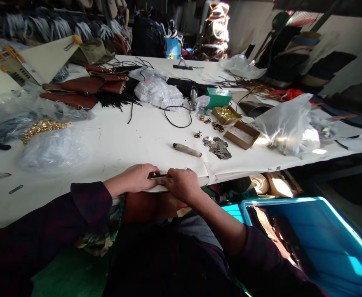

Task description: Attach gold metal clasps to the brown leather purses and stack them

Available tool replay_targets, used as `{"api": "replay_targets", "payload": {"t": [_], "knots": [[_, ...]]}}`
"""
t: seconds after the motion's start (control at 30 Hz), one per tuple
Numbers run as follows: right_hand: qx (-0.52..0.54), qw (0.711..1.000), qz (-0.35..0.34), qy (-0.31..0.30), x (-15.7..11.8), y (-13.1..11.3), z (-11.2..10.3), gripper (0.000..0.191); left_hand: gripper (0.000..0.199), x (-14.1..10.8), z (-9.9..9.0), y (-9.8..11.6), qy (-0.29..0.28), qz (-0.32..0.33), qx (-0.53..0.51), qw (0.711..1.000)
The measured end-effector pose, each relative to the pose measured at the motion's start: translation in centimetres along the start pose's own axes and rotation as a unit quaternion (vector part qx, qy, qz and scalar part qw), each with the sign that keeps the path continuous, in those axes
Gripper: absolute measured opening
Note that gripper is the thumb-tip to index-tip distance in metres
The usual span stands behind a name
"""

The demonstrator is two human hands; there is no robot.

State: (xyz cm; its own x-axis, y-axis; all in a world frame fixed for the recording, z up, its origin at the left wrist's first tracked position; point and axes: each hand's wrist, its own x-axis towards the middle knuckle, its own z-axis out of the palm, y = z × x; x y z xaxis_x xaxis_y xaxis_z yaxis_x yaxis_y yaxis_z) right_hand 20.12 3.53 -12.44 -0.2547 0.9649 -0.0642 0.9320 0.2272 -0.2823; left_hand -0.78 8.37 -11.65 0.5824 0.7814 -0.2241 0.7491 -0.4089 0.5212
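Observation:
At the table's front edge, my left hand [139,177] and my right hand [183,184] are close together, fingers curled down onto a leather piece [148,206]. Its reddish-brown side hangs below the edge toward my lap; a pale, curved part shows between the hands. The fingertips are partly hidden, and the leather's full shape cannot be made out. Just beyond my right hand lies a short, wrapped stick-like tool [187,149]. To its right is a pile of flat grey metal plates [217,147], with a few brass clasps [197,134] behind.
Two small cardboard boxes [242,134] and a green box [218,99] stand right of centre. Plastic bags lie at left [54,150] and right [289,126]. Brown leather bags [76,85] lie at back left. A blue crate [332,239] stands below, right.

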Motion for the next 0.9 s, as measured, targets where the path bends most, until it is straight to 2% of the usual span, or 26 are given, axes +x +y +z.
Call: {"api": "replay_targets", "payload": {"t": [0.1,0.27,0.4,0.47,0.6,0.7,0.8,0.83,0.9], "knots": [[-0.001,1.0,0.004,-0.009,0.1,0.0,-0.2,0.03,0.026,0.6,0.0,0.6,0.0,0.004,0.034,0.999],[-0.004,1.0,0.003,-0.025,-0.1,0.2,-0.4,0.03,0.031,1.6,0.2,0.9,-0.044,0.004,0.054,0.998],[-0.011,0.999,-0.003,-0.037,-0.4,0.3,-0.6,0.039,0.03,1.8,0.5,1.2,-0.044,0.001,0.075,0.996],[-0.017,0.999,-0.017,-0.046,-0.6,0.2,-0.5,0.041,0.027,1.6,0.7,1.4,-0.035,-0.003,0.088,0.996],[-0.04,0.995,-0.069,-0.059,-1.0,-0.3,-0.8,0.032,0.02,1.3,0.9,1.9,-0.025,-0.01,0.103,0.994],[-0.035,0.991,-0.111,-0.072,-2.4,-0.7,-2.4,0.025,0.019,1.3,0.8,2.2,-0.028,-0.013,0.107,0.994],[0.056,0.986,-0.143,-0.065,-5.1,-0.2,-5.2,0.026,0.021,1.1,0.6,2.0,-0.029,-0.021,0.109,0.993],[0.1,0.985,-0.136,-0.046,-6.1,0.3,-6.2,0.029,0.022,0.9,0.5,1.9,-0.028,-0.023,0.111,0.993],[0.195,0.978,-0.079,0.0,-8.1,2.0,-7.4,0.032,0.027,0.4,0.5,1.6,-0.02,-0.028,0.108,0.994]]}}
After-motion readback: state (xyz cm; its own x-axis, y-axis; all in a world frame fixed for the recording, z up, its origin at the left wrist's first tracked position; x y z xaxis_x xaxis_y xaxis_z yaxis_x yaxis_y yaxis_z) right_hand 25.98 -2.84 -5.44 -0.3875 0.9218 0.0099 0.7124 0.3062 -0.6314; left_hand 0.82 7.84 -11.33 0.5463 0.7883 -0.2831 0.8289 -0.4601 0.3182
